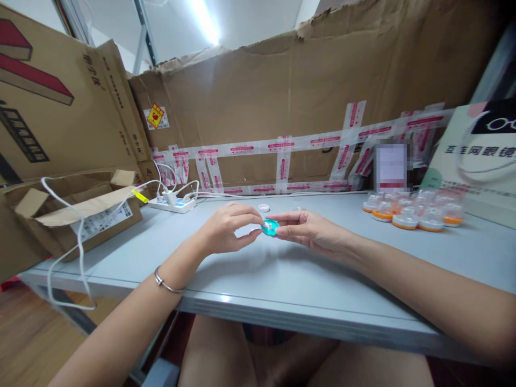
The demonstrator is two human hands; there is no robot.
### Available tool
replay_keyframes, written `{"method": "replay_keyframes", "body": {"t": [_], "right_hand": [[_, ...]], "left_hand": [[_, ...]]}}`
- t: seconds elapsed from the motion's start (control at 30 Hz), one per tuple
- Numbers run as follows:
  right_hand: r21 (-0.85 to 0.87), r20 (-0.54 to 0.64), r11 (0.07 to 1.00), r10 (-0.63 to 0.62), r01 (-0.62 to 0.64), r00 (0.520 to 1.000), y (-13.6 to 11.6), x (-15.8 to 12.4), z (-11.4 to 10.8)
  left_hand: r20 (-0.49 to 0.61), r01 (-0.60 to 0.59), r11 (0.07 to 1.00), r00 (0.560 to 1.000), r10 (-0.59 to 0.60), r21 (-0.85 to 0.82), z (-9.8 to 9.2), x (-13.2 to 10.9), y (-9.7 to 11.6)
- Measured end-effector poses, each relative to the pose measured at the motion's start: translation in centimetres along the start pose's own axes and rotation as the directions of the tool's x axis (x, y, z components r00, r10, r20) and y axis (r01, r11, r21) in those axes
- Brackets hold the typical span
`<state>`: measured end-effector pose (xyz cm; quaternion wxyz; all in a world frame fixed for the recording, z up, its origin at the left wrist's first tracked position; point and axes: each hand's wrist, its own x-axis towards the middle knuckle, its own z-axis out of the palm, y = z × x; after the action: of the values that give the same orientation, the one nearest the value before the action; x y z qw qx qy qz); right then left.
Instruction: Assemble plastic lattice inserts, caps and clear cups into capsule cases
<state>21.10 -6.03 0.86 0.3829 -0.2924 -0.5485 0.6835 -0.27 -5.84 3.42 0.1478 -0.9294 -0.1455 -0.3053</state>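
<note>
A small round teal piece (270,228), with something white at its middle, is held just above the table between my two hands. My right hand (304,228) pinches its right edge between thumb and fingers. My left hand (231,228) curls in from the other side, its thumb and fingertips at the piece's left edge. A small white ring-shaped cap (263,208) lies on the table just beyond the fingers. Behind my right hand a small clear item is partly hidden, too faint to name.
Several clear round containers with orange bases (417,212) are grouped at the right. A white power strip (172,203) with cables and an open cardboard box (88,212) are at the left. Large taped cardboard (242,107) stands behind the grey table (314,285). A printed box (479,156) stands far right.
</note>
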Motion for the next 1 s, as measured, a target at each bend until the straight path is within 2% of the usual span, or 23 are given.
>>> {"method": "replay_keyframes", "body": {"t": [0.13, 0.27, 0.4, 0.47, 0.53, 0.6, 0.63, 0.77, 0.87, 1.0], "right_hand": [[-0.011, 0.015, 1.000, -0.006, 0.006, 1.000, 0.1, 0.1, -0.1], [0.000, 0.007, 1.000, -0.007, 0.007, 1.000, 0.3, 0.0, 0.0], [0.010, -0.012, 1.000, 0.004, -0.004, 1.000, 0.2, -0.1, 0.2], [0.007, -0.027, 1.000, 0.021, -0.021, 0.999, 0.2, 0.0, 0.2], [0.004, -0.053, 0.999, 0.051, -0.051, 0.997, 0.3, 0.1, 0.1], [0.000, -0.072, 0.997, 0.076, -0.076, 0.995, 0.5, 0.2, 0.0], [-0.003, -0.077, 0.996, 0.084, -0.085, 0.994, 0.6, 0.3, -0.1], [-0.020, -0.080, 0.995, 0.093, -0.095, 0.992, 0.9, 0.4, -0.2], [-0.034, -0.090, 0.996, 0.083, -0.087, 0.992, 0.9, 0.3, 0.0], [-0.064, -0.117, 0.994, 0.082, -0.090, 0.990, 1.0, 0.3, 0.2]], "left_hand": [[0.040, 0.004, 1.000, 0.999, -0.003, -0.007, 0.0, 0.0, 0.0], [0.026, 0.001, 1.000, 1.000, -0.001, 0.005, 0.5, -0.2, -0.1], [0.016, 0.049, 0.979, 0.999, -0.047, -0.198, 0.6, 0.0, -0.3], [0.044, 0.149, 0.952, 0.989, -0.142, -0.268, 0.3, 0.1, -0.7], [0.112, 0.347, 0.919, 0.937, -0.331, -0.185, -0.1, -0.1, -1.5], [0.172, 0.531, 0.847, 0.837, -0.519, -0.027, -0.4, -0.5, -2.7], [0.200, 0.586, 0.809, 0.789, -0.581, 0.040, -0.4, -0.9, -3.4], [0.341, 0.659, 0.725, 0.646, -0.683, 0.202, 0.3, -2.4, -5.6], [0.430, 0.671, 0.686, 0.551, -0.715, 0.281, 1.1, -2.9, -6.2], [0.482, 0.663, 0.658, 0.473, -0.738, 0.357, 1.4, -2.6, -6.0]]}}
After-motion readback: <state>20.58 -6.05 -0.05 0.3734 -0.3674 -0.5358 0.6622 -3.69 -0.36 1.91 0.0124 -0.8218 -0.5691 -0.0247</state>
